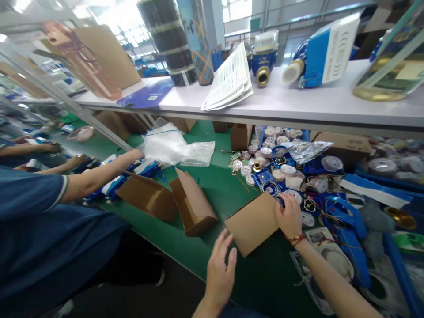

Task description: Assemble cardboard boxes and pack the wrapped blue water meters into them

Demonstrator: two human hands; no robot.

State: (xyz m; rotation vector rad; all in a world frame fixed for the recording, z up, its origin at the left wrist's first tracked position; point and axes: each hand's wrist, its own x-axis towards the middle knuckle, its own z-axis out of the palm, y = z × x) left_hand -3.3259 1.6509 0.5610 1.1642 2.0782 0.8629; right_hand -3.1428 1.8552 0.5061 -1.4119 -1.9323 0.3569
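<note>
A closed brown cardboard box (pixel 253 223) lies on the green tabletop in front of me. My right hand (pixel 289 216) grips its right end, thumb on the near side and fingers along the far edge. Just short of the box's near left corner, my left hand (pixel 220 267) has its fingers apart and holds nothing. Two more cardboard boxes stand with their flaps up to the left, one in the middle (pixel 194 205) and one farther left (pixel 147 196). Beyond my right hand is a heap of white round discs (pixel 288 170) and blue plastic parts (pixel 265 179).
Bubble wrap bags (pixel 197 153) lie behind the boxes. A shelf (pixel 285 104) crosses above the table, carrying papers (pixel 232 81), a brass-and-blue water meter (pixel 264 57) and bottles. A co-worker's arm (pixel 102 174) reaches in from the left. A blue bin (pixel 402 269) stands at right.
</note>
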